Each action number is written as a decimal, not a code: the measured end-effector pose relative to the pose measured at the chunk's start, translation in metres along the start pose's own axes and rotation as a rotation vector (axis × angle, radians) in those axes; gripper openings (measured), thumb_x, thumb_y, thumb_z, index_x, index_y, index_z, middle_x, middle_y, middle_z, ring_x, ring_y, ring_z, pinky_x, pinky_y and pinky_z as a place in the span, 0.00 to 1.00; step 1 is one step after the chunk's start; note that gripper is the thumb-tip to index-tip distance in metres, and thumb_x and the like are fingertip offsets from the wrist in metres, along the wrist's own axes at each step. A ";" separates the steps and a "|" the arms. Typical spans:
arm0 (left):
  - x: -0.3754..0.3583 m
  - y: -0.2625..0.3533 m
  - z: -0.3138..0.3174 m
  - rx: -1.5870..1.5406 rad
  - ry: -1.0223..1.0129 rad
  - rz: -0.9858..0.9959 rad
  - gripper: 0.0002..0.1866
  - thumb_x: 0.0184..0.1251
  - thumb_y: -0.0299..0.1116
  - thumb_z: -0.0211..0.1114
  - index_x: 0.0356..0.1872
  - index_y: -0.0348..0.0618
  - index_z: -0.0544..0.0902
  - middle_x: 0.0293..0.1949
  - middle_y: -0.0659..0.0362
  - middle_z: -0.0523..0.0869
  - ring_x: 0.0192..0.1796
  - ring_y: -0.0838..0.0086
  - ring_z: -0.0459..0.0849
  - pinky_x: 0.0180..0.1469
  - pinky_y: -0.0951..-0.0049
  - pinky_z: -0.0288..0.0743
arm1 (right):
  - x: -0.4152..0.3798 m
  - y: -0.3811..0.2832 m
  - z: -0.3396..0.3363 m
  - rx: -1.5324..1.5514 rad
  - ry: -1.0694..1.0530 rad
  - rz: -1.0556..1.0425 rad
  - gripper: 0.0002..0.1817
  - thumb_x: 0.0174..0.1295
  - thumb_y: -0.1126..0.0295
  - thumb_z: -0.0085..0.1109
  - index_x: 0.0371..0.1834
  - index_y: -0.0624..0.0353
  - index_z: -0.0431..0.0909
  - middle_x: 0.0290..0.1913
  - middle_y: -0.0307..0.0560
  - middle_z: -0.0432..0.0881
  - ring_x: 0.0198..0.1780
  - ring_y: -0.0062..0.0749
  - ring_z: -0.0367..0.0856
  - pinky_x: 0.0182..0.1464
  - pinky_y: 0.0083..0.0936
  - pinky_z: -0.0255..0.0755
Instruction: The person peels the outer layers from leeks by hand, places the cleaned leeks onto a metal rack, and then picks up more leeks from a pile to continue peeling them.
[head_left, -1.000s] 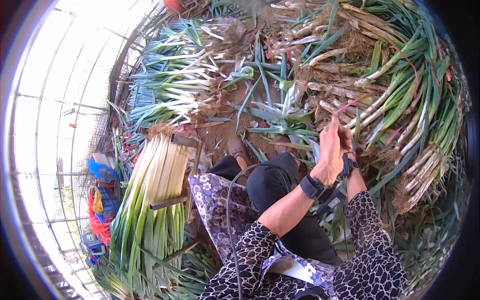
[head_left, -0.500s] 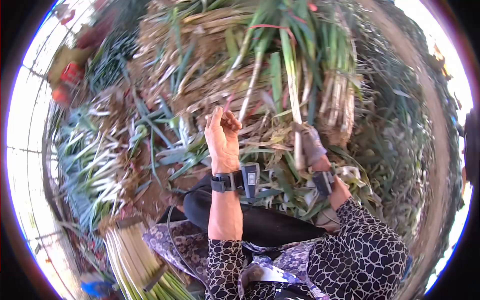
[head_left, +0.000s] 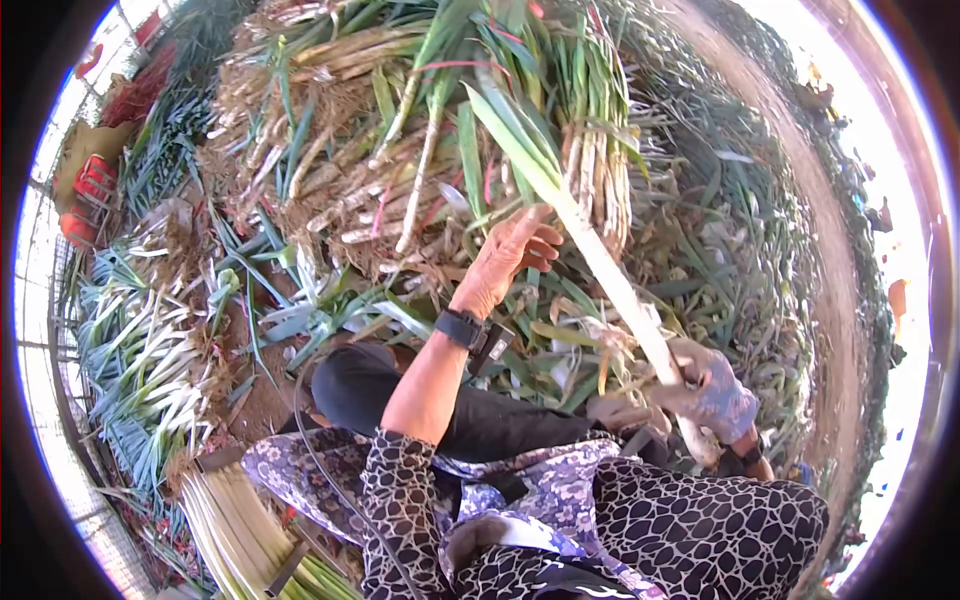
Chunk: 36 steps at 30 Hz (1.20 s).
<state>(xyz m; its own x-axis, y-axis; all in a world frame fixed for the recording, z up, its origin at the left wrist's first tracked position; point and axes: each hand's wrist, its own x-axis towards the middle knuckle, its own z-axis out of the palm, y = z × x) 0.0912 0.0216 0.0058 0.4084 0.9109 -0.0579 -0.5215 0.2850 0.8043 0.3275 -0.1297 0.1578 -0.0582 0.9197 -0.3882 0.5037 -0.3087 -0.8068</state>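
My right hand (head_left: pixel 708 392), in a patterned glove, grips the lower white shank of a long leek (head_left: pixel 590 250) that slants up and left, its green leaves fanning near the top. My bare left hand (head_left: pixel 506 258) reaches out beside the stalk's middle with fingers loosely curled and apart, touching or almost touching it and holding nothing. A black wrist device (head_left: pixel 470 332) sits on my left wrist. Behind both hands lies a big heap of unpeeled leeks (head_left: pixel 400 130) with brown roots, some tied with red bands.
Peeled white leeks lie in a pile (head_left: pixel 140 360) at left and in a wooden rack (head_left: pixel 250 530) at lower left. Stripped leaves and soil (head_left: pixel 300 310) cover the ground before my knees (head_left: pixel 350 385). Red crates (head_left: pixel 85 195) stand at far left. Leaf litter (head_left: pixel 740 250) fills the right.
My right hand has pulled one leek out of the heap and down toward my lap. My left hand swung right to the stalk. The head turned further right.
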 end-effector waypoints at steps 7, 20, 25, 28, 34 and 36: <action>-0.034 0.024 0.029 -0.143 -0.192 0.202 0.31 0.59 0.34 0.69 0.62 0.36 0.68 0.46 0.58 0.82 0.48 0.74 0.82 0.49 0.72 0.79 | -0.044 0.033 -0.014 -0.851 0.006 -0.485 0.34 0.47 0.51 0.67 0.53 0.63 0.74 0.36 0.53 0.81 0.41 0.51 0.78 0.45 0.44 0.69; -0.062 0.082 -0.052 0.059 0.637 0.807 0.19 0.57 0.21 0.67 0.50 0.37 0.75 0.45 0.58 0.81 0.44 0.75 0.81 0.45 0.77 0.77 | 0.142 0.060 0.150 0.034 0.077 -0.536 0.25 0.53 0.66 0.69 0.54 0.59 0.75 0.40 0.52 0.83 0.40 0.31 0.83 0.40 0.26 0.76; -0.074 0.096 -0.074 0.325 0.858 0.759 0.20 0.52 0.22 0.72 0.47 0.38 0.76 0.41 0.60 0.81 0.40 0.78 0.79 0.44 0.80 0.73 | 0.162 0.060 0.190 0.029 0.046 -0.502 0.24 0.53 0.64 0.69 0.53 0.57 0.76 0.38 0.55 0.83 0.40 0.41 0.85 0.41 0.29 0.77; -0.068 0.097 -0.076 0.368 0.919 0.887 0.21 0.50 0.23 0.73 0.46 0.36 0.76 0.36 0.61 0.81 0.37 0.76 0.79 0.45 0.78 0.73 | 0.174 0.066 0.203 0.094 0.039 -0.528 0.24 0.53 0.63 0.68 0.54 0.56 0.76 0.39 0.55 0.83 0.40 0.40 0.85 0.41 0.29 0.77; -0.050 0.058 -0.091 1.602 1.035 0.473 0.07 0.53 0.32 0.70 0.30 0.41 0.82 0.25 0.58 0.85 0.22 0.75 0.80 0.28 0.74 0.74 | 0.188 0.061 0.208 0.075 -0.038 -0.438 0.23 0.57 0.63 0.64 0.56 0.56 0.75 0.41 0.54 0.83 0.41 0.37 0.84 0.41 0.27 0.76; -0.039 0.035 -0.080 1.762 0.707 0.340 0.08 0.53 0.33 0.69 0.31 0.43 0.82 0.23 0.57 0.83 0.22 0.73 0.79 0.28 0.71 0.73 | 0.202 0.064 0.208 -0.029 -0.011 -0.411 0.21 0.58 0.65 0.63 0.54 0.57 0.76 0.38 0.49 0.84 0.40 0.34 0.84 0.39 0.27 0.75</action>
<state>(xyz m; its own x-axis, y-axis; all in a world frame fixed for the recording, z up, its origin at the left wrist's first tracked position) -0.0026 0.0198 -0.0111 -0.0990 0.9210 0.3768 0.9117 -0.0678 0.4053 0.1691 -0.0140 -0.0653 -0.2687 0.9623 -0.0412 0.4606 0.0908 -0.8830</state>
